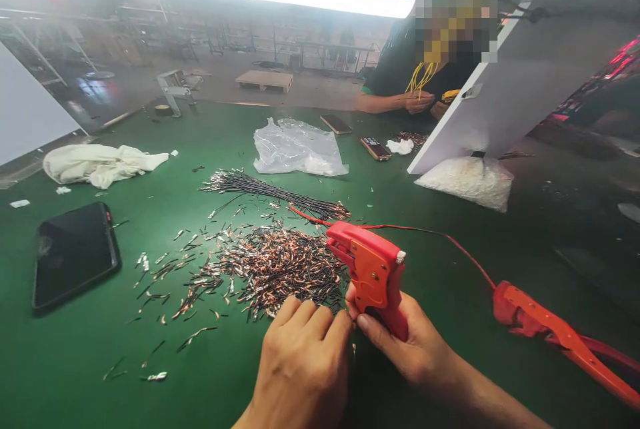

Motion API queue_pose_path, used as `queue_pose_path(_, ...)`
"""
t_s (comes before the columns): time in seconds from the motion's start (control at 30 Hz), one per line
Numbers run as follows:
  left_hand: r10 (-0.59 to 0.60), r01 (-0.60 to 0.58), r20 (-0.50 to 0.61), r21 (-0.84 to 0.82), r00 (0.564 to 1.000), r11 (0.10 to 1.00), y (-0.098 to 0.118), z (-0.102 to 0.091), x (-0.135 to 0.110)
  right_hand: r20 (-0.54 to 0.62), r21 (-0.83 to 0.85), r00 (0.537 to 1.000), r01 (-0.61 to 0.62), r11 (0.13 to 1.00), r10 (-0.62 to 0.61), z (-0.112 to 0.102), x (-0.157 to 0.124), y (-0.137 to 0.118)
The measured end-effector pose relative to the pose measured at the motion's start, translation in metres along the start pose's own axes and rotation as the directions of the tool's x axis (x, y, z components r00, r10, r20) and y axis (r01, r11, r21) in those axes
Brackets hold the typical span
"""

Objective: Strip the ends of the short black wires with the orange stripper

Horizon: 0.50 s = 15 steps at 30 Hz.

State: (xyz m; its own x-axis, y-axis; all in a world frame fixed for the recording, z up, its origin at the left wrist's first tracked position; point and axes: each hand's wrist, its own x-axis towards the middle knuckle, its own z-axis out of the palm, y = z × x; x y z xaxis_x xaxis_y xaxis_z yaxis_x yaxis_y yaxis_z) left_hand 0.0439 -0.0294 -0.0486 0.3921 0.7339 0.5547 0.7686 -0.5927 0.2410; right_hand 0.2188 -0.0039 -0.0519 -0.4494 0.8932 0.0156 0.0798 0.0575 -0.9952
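Note:
My right hand (407,342) grips the handle of a red pistol-shaped hand tool (373,269), whose nose points left over a pile of short copper-tipped wire pieces (273,266). My left hand (303,359) is closed right beside it, fingertips pinched together at the tool's base; what they pinch is too small to name. A bundle of long thin black wires (273,190) lies behind the pile. A thin red wire (440,236) runs from the tool's nose toward a second red plier-like tool (560,336) lying at the right.
On the green table (200,136) lie a black tablet (73,252), a white cloth (97,164), a clear plastic bag (297,148), two phones (375,148) and a bag of white parts (467,181). A tilted white board (520,82) stands at the right. Another person's hands (420,102) hold yellow wires across the table.

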Motion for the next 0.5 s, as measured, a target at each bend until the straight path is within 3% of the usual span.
queue_pose_path(0.27, -0.001, 0.001, 0.035, -0.023, 0.999, 1.000, 0.005, -0.007, 0.006, -0.085, 0.031, 0.996, -0.023, 0.999, 0.026, 0.001, -0.005, 0.005)
queue_pose_path(0.4, 0.004, -0.005, 0.063, 0.016, 0.998, 1.000, 0.002, -0.011, 0.007, -0.075, 0.206, 0.994, -0.058, 0.977, 0.075, -0.006, -0.003, 0.004)
queue_pose_path(0.5, -0.007, 0.007, 0.003, -0.014, 1.000, 1.000, -0.009, -0.016, 0.006, 0.037, 0.400, 0.995, -0.100, 0.911, 0.093, -0.016, 0.000, 0.004)
